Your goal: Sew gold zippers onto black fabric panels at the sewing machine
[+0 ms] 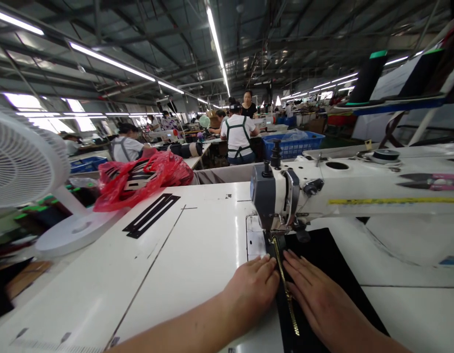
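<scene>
A brass-coloured zipper [281, 267] runs lengthwise on black fabric [331, 252] under the needle area of a white and grey sewing machine [265, 196]. To the left of the zipper, my left hand [252, 287] rests with slightly bent fingers on the fabric's edge. My right hand [318, 294] lies flat over the fabric on the zipper's other side, fingers stretched toward the presser foot. The zipper's pull sits between the two hands. The fingertips are close to the foot; the left thumb cannot be made out.
Dark flat strips [151, 215] lie on the white table [197, 255], near a red plastic bag [146, 174]. A white fan [61, 196] stands at left. Pink-handled snips [432, 181] lie on the machine arm; thread cones [368, 78] stand behind. People work beyond, near a blue crate [293, 144].
</scene>
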`<state>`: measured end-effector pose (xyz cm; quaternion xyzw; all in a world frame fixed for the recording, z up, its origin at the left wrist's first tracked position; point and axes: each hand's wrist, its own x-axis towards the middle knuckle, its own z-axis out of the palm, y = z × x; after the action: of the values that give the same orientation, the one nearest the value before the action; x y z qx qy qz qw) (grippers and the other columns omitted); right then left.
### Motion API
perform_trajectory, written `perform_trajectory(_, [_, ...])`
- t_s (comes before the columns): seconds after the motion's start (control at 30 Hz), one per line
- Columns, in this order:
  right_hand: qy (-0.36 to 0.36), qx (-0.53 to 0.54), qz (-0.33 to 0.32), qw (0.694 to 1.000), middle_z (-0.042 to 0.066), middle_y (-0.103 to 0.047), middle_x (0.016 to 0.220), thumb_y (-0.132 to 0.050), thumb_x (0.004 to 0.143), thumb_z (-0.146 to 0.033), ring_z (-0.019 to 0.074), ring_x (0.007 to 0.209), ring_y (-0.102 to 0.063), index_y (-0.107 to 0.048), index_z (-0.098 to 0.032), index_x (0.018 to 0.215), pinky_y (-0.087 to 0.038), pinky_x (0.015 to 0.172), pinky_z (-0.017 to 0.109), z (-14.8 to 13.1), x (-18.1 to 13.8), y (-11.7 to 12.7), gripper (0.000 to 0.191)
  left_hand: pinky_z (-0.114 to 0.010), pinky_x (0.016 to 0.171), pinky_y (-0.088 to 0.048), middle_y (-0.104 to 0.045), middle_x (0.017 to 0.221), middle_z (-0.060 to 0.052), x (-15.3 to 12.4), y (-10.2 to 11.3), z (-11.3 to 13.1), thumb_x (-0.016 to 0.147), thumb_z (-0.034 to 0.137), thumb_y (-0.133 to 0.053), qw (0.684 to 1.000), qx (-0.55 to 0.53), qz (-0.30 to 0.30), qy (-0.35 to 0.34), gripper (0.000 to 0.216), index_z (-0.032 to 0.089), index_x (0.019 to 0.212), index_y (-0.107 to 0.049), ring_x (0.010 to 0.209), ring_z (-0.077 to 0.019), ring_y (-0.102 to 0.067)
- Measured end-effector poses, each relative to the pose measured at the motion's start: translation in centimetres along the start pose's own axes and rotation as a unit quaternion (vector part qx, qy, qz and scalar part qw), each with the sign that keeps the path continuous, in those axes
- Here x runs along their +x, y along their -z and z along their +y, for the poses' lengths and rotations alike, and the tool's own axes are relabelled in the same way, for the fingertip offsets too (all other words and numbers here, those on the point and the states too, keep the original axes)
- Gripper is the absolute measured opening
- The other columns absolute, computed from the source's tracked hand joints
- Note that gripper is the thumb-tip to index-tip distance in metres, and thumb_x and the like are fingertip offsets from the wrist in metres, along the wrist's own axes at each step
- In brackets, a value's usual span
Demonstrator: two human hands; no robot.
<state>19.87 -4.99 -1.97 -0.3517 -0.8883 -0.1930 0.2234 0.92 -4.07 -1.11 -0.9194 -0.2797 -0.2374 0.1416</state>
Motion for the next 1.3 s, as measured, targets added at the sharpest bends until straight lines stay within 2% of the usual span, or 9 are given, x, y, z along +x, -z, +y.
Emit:
perform_trajectory(0.23, [0.021, 0.008, -0.025, 0.999, 0.02, -0.052, 0.126, -0.045, 0.084, -0.023, 0.0299, 0.114, -0.053, -0.058, -0.002, 0.117, -0.054, 0.085, 0.042, 0.3, -0.6, 0.2, 0.041, -0.035, 0.092, -0.05, -0.067, 0.096, -0.015, 0.3, -0.1, 0.2, 0.091, 0.013, -0.038, 0.999, -0.032, 0.007, 0.027, 0.024, 0.008, 0.086, -0.061, 0.095, -0.0222, -0.064])
perform_trajectory(0.47, [0.054, -0.02, -0.017, 0.998, 0.023, -0.051, 0.124, -0.045, 0.082, -0.02, 0.0322, 0.112, -0.054, -0.057, 0.002, 0.116, -0.056, 0.08, 0.041, 0.9, -0.1, -0.1, 0.042, -0.035, 0.091, -0.052, -0.066, 0.098, -0.014, 0.6, -0.4, -0.3, 0.092, 0.014, -0.034, 0.999, -0.027, 0.014, 0.025, 0.027, 0.008, 0.087, -0.061, 0.095, -0.0223, -0.064])
perform_trajectory(0.67, [0.04, -0.012, -0.024, 0.999, 0.021, -0.052, 0.124, -0.044, 0.083, -0.019, 0.0303, 0.113, -0.053, -0.056, 0.001, 0.118, -0.054, 0.084, 0.041, 1.5, 0.3, -0.7, 0.042, -0.035, 0.091, -0.051, -0.065, 0.098, -0.013, 0.9, -0.8, -1.1, 0.092, 0.014, -0.037, 0.998, -0.042, 0.01, 0.034, 0.024, 0.008, 0.09, -0.06, 0.098, -0.0219, -0.061])
perform_trajectory(0.83, [0.022, 0.033, -0.025, 0.999, 0.021, -0.054, 0.123, -0.041, 0.084, -0.016, 0.0283, 0.113, -0.054, -0.055, 0.001, 0.118, -0.053, 0.086, 0.041, 2.3, 1.2, -1.0, 0.041, -0.033, 0.083, -0.055, -0.062, 0.092, -0.012, 1.4, -0.9, -1.9, 0.09, 0.013, -0.042, 0.993, -0.091, -0.041, 0.065, 0.018, 0.008, 0.091, -0.059, 0.088, -0.0201, -0.06])
perform_trajectory(1.03, [-0.006, 0.107, -0.009, 0.994, 0.015, -0.064, 0.112, -0.038, 0.085, -0.013, 0.0238, 0.108, -0.058, -0.055, -0.007, 0.118, -0.049, 0.093, 0.04, 3.3, 2.4, -1.5, 0.038, -0.032, 0.081, -0.054, -0.058, 0.104, -0.012, 1.5, -1.8, -3.0, 0.089, 0.014, -0.044, 0.985, -0.116, -0.089, 0.094, 0.018, 0.011, 0.101, -0.056, 0.091, -0.0198, -0.058])
perform_trajectory(1.2, [-0.033, 0.152, -0.004, 0.988, 0.012, -0.066, 0.107, -0.039, 0.086, -0.013, 0.0195, 0.099, -0.062, -0.056, -0.013, 0.115, -0.05, 0.088, 0.033, 3.8, 3.2, -2.1, 0.034, -0.033, 0.078, -0.054, -0.059, 0.101, -0.011, 1.8, -1.9, -3.8, 0.087, 0.014, -0.047, 0.982, -0.107, -0.121, 0.102, 0.016, 0.011, 0.099, -0.058, 0.088, -0.0205, -0.058])
perform_trajectory(1.3, [-0.038, 0.157, 0.008, 0.987, 0.011, -0.067, 0.103, -0.038, 0.087, -0.014, 0.0189, 0.095, -0.063, -0.058, -0.015, 0.11, -0.05, 0.086, 0.032, 4.2, 3.6, -2.3, 0.03, -0.033, 0.078, -0.055, -0.06, 0.1, -0.011, 2.0, -1.7, -3.9, 0.086, 0.013, -0.05, 0.983, -0.096, -0.121, 0.099, 0.016, 0.01, 0.099, -0.058, 0.087, -0.0208, -0.06])
